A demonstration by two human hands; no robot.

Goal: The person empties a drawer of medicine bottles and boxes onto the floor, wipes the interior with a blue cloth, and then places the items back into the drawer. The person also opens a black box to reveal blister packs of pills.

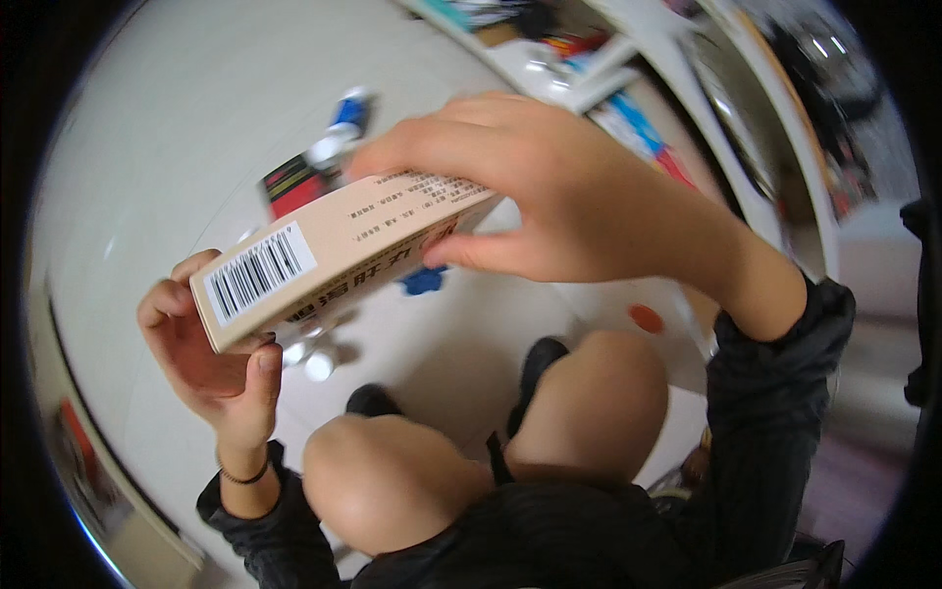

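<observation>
A long beige cardboard medicine box (pixel 335 228) with printed writing and a barcode is held up in front of me, its barcode end at the lower left. My right hand (pixel 515 184) grips the far end, fingers over the top and thumb on the near side face. At the barcode end is my left hand (pixel 213 346), its fingers behind the corner and its thumb just below; whether it bears the box's weight I cannot tell. Beyond the box, on the floor, lie a red and black box (pixel 294 185) and a blue bottle with a white cap (pixel 351 110).
White round caps or bottles (pixel 321 364) and a dark blue item (pixel 425 281) lie on the pale floor (pixel 184 125) below the box. An orange-red disc (pixel 646 318) is near my right knee. White shelving (pixel 681 66) with assorted goods stands at the upper right.
</observation>
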